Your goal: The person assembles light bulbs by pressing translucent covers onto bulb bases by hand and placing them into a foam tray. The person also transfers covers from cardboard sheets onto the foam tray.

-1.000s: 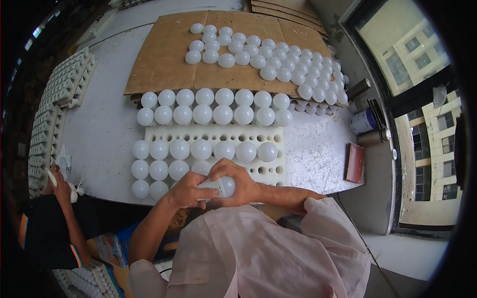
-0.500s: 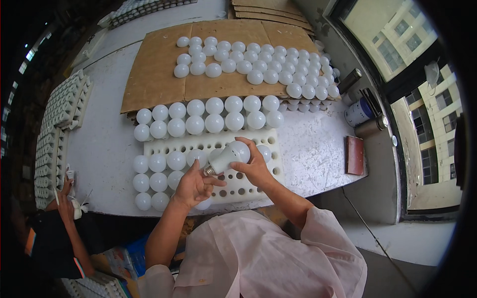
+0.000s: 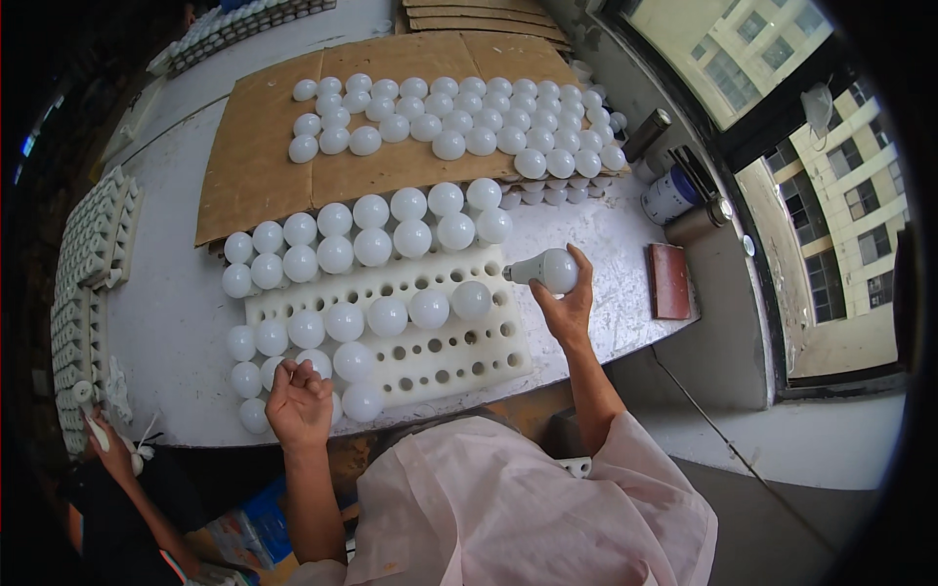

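Worktop [image 3: 156, 322] carries a holed tray [image 3: 513, 350]. At the tray's near left, left grip [image 3: 301, 391] loosely curled; closure can't be told. Right of the tray, right grip [image 3: 559, 275] pinches a bulb [image 3: 549, 271] by its rounded end. Bulb probably light, rigid, slick, breakable; best cupped there. Its underside hidden.

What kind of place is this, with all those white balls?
Probably a light-bulb workshop: the right hand holds a bulb, rows of white globes line a holed tray, and more cover cardboard.
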The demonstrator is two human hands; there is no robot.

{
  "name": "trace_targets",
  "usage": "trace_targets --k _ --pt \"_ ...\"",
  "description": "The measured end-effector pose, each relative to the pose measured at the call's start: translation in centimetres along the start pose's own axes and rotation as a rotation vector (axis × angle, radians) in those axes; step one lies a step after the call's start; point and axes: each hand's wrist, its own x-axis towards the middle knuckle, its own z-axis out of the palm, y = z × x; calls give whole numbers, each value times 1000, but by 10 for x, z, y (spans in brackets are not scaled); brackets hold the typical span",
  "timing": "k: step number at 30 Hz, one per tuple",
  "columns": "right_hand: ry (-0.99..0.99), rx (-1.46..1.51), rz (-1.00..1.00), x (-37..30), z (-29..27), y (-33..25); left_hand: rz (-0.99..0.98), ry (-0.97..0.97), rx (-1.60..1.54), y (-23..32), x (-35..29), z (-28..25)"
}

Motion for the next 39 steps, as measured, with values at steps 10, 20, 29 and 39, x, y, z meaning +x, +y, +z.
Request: trace_targets --k 10,20,29,39 --pt "-309 -519 -467 -17 20 15 66 -9 -231 -6 -13 8" --pt "-1494 588 -177 -118 159 -109 128 -178 -312 1 -53 18" --pt "-1698 585 221 -107 145 -109 254 -231 -135 16 -105 -14" --pt "-240 1238 12 106 -111 40 322 1034 715 71 -185 -150"
